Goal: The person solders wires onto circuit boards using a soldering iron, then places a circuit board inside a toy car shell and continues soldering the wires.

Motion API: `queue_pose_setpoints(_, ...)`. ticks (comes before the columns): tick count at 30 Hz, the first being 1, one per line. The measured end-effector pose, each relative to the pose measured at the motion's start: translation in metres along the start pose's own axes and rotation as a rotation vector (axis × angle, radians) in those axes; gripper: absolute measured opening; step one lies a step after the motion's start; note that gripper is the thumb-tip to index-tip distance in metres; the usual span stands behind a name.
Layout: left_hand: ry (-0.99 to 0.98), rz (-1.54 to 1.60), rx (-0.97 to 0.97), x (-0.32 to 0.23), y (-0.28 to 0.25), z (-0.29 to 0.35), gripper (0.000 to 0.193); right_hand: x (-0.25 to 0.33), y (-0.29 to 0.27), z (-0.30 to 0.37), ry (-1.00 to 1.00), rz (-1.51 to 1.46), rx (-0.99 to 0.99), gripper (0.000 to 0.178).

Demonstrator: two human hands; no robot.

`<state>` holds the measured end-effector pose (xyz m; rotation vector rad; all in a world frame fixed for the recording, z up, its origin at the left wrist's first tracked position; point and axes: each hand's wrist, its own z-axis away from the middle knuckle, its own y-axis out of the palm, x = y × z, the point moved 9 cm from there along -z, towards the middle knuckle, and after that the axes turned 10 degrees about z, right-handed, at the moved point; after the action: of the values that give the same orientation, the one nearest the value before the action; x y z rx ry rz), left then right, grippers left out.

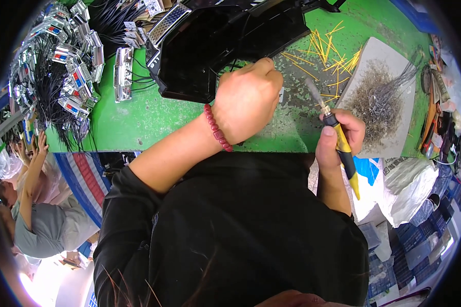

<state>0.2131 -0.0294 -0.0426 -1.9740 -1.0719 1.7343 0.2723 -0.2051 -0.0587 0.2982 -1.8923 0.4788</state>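
My right hand (pixel 349 134) grips a yellow-and-black soldering iron (pixel 344 148) like a pen, with its metal tip (pixel 312 89) pointing up and left over the green workbench. My left hand (pixel 251 97), with a red bead bracelet on the wrist, is closed at the near right side of a black plastic housing (pixel 187 61). Its fingers curl downward and are hidden, so what they hold does not show. A dark wire runs from the housing to a chrome-coloured part (pixel 123 74) lying at its left.
Many chrome parts with black wires (pixel 77 77) are heaped at the left. Thin yellow tubes (pixel 324 47) lie scattered behind the iron. A grey board (pixel 402 100) at the right bears brown debris and tangled thin wire (pixel 381 100). Another person (pixel 48 227) works at far left.
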Motion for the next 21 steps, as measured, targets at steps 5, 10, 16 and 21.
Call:
queue_pose_setpoints(5, -0.009, -0.002, -0.016, 0.000, 0.000, 0.001, 0.008, 0.008, 0.013, -0.016, -0.231, 0.264, 0.129, 0.029)
queue_pose_setpoints(10, 0.007, -0.005, -0.049, 0.000, -0.001, 0.005, 0.007, 0.025, 0.051, -0.022, -0.416, 0.581, 0.505, 0.023)
queue_pose_setpoints(16, -0.012, -0.016, -0.066, -0.002, 0.001, 0.004, 0.008, 0.023, 0.057, -0.016, -0.431, 0.606, 0.462, 0.032)
queue_pose_setpoints(21, -0.025, 0.007, -0.110, 0.003, 0.001, 0.006, 0.009, 0.025, 0.058, -0.015, -0.459, 0.606, 0.469, 0.033)
